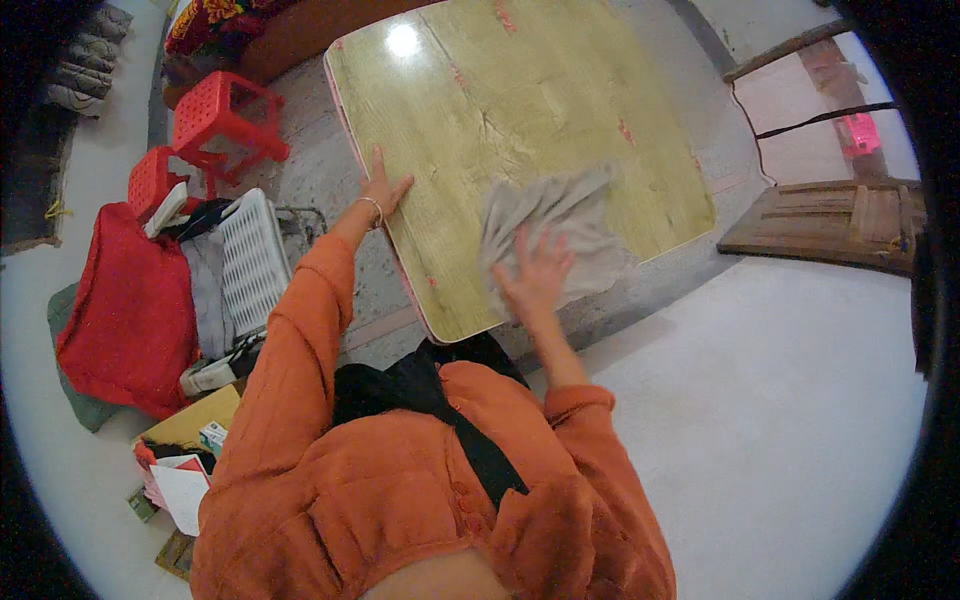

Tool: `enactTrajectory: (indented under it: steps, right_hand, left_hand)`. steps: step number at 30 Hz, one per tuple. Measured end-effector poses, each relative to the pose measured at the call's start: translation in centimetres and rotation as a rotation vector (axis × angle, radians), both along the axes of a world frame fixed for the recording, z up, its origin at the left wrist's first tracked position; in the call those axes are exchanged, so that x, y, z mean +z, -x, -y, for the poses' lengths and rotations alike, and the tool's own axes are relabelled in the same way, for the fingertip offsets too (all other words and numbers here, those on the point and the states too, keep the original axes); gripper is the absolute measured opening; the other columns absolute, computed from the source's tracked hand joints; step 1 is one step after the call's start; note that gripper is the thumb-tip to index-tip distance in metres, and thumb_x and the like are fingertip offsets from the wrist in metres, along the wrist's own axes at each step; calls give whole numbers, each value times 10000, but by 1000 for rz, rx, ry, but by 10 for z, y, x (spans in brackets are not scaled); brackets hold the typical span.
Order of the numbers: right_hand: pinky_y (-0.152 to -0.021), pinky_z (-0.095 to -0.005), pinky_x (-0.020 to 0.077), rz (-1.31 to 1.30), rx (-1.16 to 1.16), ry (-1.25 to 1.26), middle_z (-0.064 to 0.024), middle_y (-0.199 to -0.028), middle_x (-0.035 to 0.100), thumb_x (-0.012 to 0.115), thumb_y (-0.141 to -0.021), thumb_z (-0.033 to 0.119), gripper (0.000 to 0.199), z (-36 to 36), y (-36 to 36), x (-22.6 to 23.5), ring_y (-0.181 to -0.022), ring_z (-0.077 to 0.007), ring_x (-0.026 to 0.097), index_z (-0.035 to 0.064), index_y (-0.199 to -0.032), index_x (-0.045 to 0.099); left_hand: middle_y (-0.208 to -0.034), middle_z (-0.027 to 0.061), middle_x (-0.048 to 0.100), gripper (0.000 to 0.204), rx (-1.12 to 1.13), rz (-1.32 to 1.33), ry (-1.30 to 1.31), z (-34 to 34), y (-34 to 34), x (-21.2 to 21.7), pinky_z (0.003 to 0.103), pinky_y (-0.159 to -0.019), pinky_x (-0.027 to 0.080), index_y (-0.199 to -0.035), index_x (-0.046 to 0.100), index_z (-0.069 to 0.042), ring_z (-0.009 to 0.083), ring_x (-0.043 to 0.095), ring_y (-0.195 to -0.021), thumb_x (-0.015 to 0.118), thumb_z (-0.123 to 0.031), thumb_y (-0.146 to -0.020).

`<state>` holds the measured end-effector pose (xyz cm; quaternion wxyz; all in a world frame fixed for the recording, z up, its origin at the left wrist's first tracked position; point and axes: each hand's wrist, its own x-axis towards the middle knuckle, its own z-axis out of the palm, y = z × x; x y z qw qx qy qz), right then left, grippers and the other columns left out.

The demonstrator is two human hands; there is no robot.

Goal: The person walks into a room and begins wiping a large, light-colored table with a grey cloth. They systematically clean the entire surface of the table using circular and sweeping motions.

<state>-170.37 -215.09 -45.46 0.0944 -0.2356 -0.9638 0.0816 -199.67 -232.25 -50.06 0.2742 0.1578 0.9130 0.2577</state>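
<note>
A low table (560, 90) with a pale yellow-green wood-grain top, a pinkish edge and rounded corners stands before me. Spread over its near right part is a crumpled grey-beige cloth (595, 225), a bit of it hanging past the table's edge. My right hand (537, 270) lies flat on this cloth, fingers apart, pressing it against the top. At the table's left edge rests my left hand (382, 192), its thumb and a finger stretched out apart; the other fingers are partly hidden.
Red plastic stools (222, 115) stand on the floor at far left. Nearer are a white slatted chair (255, 260), a red cloth (130, 310) and a cardboard box (205, 420) of odds and ends. A white wall (760, 400) runs along the right, with a wooden door (820, 225) beyond.
</note>
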Motion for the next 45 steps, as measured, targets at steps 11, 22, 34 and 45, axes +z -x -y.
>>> enactTrajectory:
  steps: [11, 22, 34, 45]
  right_hand:
    - [-1080, -564, 112, 39, -238, -124, -151, -1470, 262, 500, -830, 527, 702, -161, -13, -15, -1359, -394, 175, 182, -1415, 323]
    - [-1071, -587, 109, 95, 92, 100, -168, -1467, 250, 571, -763, 540, 744, -150, -29, 10, -1353, -415, 160, 148, -1369, 389]
    - [-1051, -617, 113, 283, -289, -142, -196, -1481, 203, 482, -831, 517, 745, -301, -12, -5, -1346, -461, 130, 92, -1414, 298]
    - [-1051, -612, 114, 113, -477, -42, -183, -1487, 190, 504, -804, 586, 761, -361, -36, -20, -1352, -440, 137, 151, -1405, 336]
  left_hand:
    - [-1498, 229, 34, 1004, 121, 71, 118, -14, -9, 0, 510, -1094, 148, -1433, -170, -229, 550, 108, -1311, 545, -563, -812]
    - [-1438, 302, -211, 1179, 270, 63, 473, -42, -70, 34, 577, -1037, 227, -1416, -173, -361, 595, 133, -1281, 598, -753, -615]
    - [-1438, 292, -224, 1218, 304, -25, 383, -30, -72, 17, 583, -1020, 249, -1416, -156, -378, 588, 125, -1287, 634, -759, -571]
    - [-1443, 301, -199, 1229, 283, 39, 419, -45, -75, 44, 580, -997, 284, -1418, -165, -365, 602, 194, -1257, 631, -765, -571]
